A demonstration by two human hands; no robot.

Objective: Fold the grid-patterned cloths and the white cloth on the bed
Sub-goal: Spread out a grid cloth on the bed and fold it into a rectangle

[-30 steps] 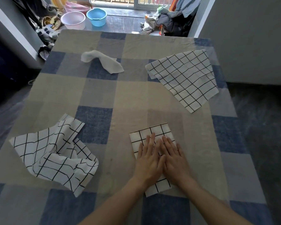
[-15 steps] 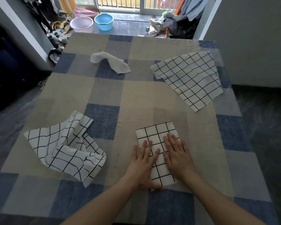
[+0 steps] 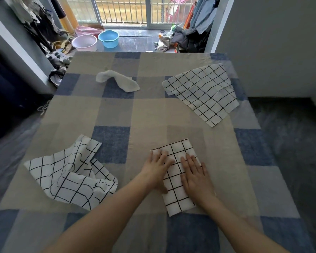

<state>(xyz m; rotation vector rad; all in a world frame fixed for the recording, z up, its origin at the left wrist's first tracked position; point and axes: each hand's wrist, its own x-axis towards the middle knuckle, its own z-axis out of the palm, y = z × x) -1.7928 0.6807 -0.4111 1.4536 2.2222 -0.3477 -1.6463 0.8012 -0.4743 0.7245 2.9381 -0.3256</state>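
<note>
On the left of the checked beige-and-blue bed cover (image 3: 150, 110) a crumpled black-gridded white cloth (image 3: 71, 174) is seen. Farther back, a small rumpled plain white cloth (image 3: 117, 80) is laid. The folded grid-patterned rectangle (image 3: 175, 181) is placed near the front, its long axis running away from the person, tilted slightly left. It is pressed flat by the left hand (image 3: 156, 170) and right hand (image 3: 196, 177), fingers straight, now spread apart rather than side by side. A flat grid cloth (image 3: 202, 94) is spread at far right.

Folded grid cloth (image 3: 177, 176) near edge; crumpled grid cloth (image 3: 71, 174) left; flat grid cloth (image 3: 202, 92) far right; white cloth (image 3: 117, 80) bunched, far centre
</note>
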